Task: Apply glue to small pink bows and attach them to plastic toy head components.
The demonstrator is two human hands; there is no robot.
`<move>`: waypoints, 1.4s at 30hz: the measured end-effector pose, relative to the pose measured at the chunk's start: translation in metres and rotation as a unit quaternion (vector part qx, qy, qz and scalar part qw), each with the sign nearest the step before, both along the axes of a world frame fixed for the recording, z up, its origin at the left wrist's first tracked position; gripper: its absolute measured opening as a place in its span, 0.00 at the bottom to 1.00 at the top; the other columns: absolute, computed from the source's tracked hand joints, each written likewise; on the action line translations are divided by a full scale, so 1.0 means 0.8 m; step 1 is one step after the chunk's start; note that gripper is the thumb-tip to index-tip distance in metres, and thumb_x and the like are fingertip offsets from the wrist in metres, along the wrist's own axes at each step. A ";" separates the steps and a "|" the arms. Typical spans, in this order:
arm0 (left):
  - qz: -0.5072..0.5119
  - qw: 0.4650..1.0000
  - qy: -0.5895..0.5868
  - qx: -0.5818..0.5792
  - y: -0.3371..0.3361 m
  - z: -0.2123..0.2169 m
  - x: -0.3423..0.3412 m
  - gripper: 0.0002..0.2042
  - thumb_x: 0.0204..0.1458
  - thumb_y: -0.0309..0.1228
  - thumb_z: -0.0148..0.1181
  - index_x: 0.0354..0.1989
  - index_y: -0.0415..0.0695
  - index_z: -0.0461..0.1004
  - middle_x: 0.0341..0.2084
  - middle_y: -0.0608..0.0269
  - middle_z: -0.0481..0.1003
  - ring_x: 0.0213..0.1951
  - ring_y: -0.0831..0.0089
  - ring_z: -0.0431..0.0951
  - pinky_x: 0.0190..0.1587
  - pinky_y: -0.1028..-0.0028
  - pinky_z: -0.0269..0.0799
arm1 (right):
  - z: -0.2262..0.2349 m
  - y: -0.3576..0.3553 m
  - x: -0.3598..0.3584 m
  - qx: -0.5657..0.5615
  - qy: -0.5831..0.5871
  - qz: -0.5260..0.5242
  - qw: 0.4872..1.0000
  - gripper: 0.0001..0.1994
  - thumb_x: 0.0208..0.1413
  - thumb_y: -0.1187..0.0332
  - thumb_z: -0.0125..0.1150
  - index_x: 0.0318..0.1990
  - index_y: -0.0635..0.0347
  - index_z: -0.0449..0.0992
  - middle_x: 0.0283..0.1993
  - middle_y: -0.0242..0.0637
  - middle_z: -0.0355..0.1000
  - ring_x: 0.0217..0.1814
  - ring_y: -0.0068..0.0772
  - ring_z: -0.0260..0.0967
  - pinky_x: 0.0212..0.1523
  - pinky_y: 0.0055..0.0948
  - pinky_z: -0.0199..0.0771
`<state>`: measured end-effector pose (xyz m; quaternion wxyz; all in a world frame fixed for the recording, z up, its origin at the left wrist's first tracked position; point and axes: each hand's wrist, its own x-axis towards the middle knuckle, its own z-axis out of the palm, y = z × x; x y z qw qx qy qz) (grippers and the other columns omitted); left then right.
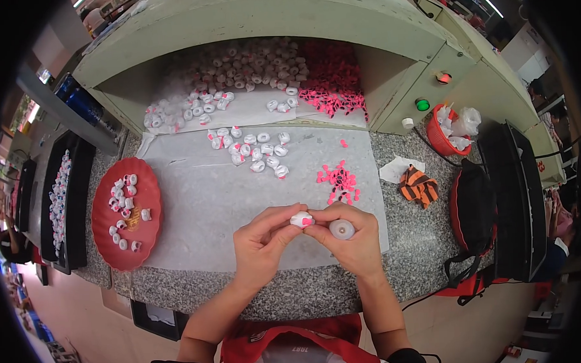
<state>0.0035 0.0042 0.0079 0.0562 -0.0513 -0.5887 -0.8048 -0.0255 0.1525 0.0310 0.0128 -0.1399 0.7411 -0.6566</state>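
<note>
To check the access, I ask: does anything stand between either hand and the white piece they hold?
Nothing visible does: the left hand and right hand both touch the white piece. A whitish round container sits in the right hand, beside the piece, not in between.

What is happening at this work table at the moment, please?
The person's left hand and right hand together hold a small white piece with a pink patch. The right hand also holds a pale round-ended object, perhaps a bottle. Ahead, on the white sheet, lie loose white ring-shaped pieces and, farther right, a cluster of pink pieces. More white pieces lie in the red scalloped tray at left.
</note>
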 end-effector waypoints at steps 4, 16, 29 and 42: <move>0.004 1.000 -0.015 0.005 0.000 -0.002 0.000 0.14 0.47 0.16 0.51 0.44 0.36 0.69 0.39 0.54 0.71 0.41 0.72 0.71 0.43 0.77 0.68 | -0.004 0.001 -0.001 0.004 0.004 0.002 1.000 0.07 0.39 0.78 0.63 0.30 0.64 0.75 0.26 0.33 0.70 0.26 0.19 0.65 0.28 0.19 0.64; -0.045 0.982 -0.109 0.147 -0.009 0.010 -0.001 0.11 0.47 0.18 0.53 0.40 0.32 0.66 0.31 0.55 0.73 0.37 0.72 0.74 0.39 0.76 0.72 | -0.001 -0.007 0.002 -0.034 0.067 0.028 0.997 0.14 0.36 0.80 0.64 0.35 0.64 0.73 0.36 0.40 0.72 0.31 0.22 0.68 0.30 0.18 0.68; -0.028 0.997 -0.073 0.003 -0.007 0.019 0.004 0.12 0.45 0.16 0.54 0.40 0.34 0.66 0.29 0.55 0.73 0.32 0.71 0.76 0.32 0.80 0.72 | -0.017 -0.010 0.000 -0.178 -0.154 0.026 0.972 0.05 0.44 0.77 0.60 0.31 0.65 0.72 0.28 0.37 0.71 0.23 0.17 0.65 0.19 0.13 0.63; -0.004 0.997 -0.064 -0.030 -0.013 0.020 0.006 0.12 0.46 0.18 0.54 0.41 0.36 0.68 0.27 0.59 0.74 0.29 0.77 0.75 0.30 0.82 0.69 | -0.037 -0.028 -0.001 -0.246 -0.206 0.022 0.947 0.05 0.45 0.76 0.59 0.29 0.64 0.70 0.24 0.33 0.68 0.20 0.18 0.63 0.16 0.15 0.60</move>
